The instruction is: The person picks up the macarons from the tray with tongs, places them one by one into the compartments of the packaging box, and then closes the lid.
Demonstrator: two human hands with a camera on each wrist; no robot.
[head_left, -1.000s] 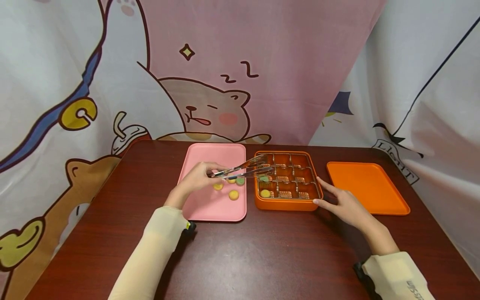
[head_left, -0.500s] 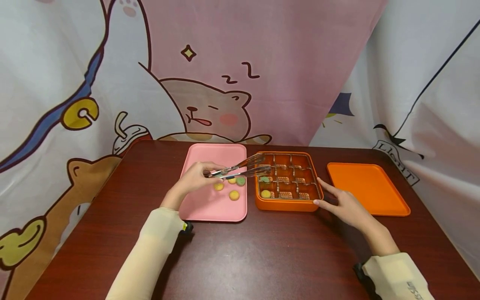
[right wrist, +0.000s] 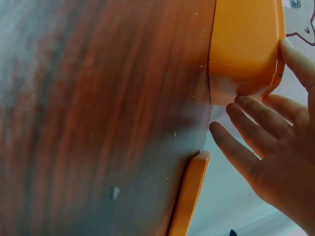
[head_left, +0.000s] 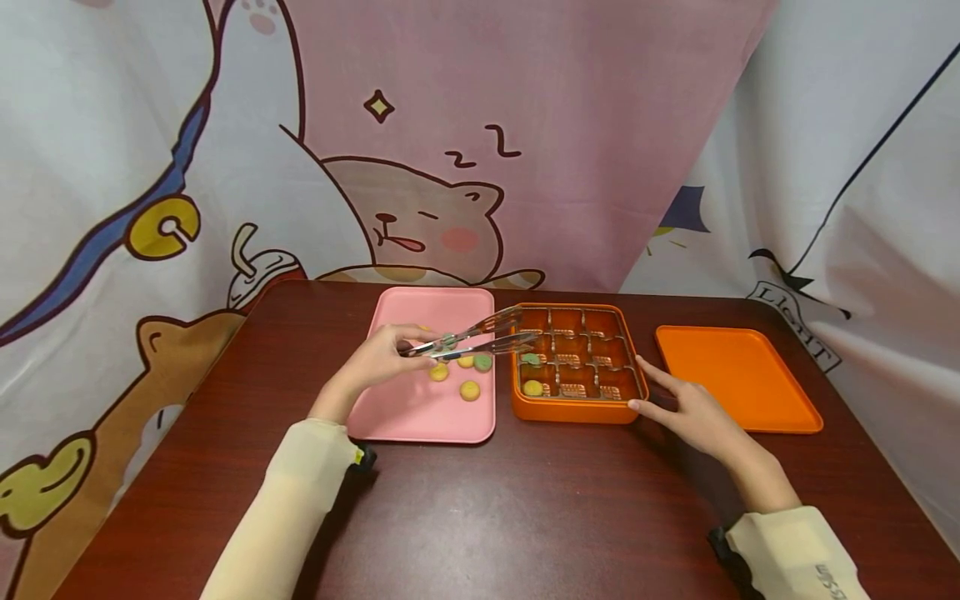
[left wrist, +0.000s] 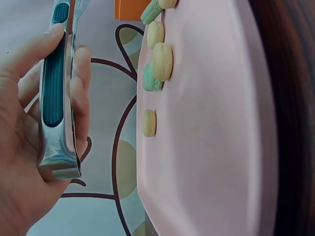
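My left hand (head_left: 371,362) holds a pair of tongs (left wrist: 54,81) with teal grips, thumb on one side and fingers on the other. Their clear tips stand apart over the left rim of an orange box (head_left: 573,411), with nothing visible between them. In the box's divided insert sit a green macaron (head_left: 530,359) and a yellow macaron (head_left: 533,388), in separate compartments at the left. Under the tongs, several yellow and green macarons lie on a pink tray (head_left: 420,417). My right hand (head_left: 690,408) touches the box's right side with thumb and fingertips, fingers fairly straight.
A flat orange lid-like tray (head_left: 738,379) lies to the right of the box, behind my right hand. All of it stands on a dark wooden table (head_left: 480,517). A printed cartoon curtain (head_left: 585,150) hangs along the table's back and sides.
My left hand has drawn slightly left with the tongs, and their tips have shifted left toward the box's edge. My right hand has stayed against the box.
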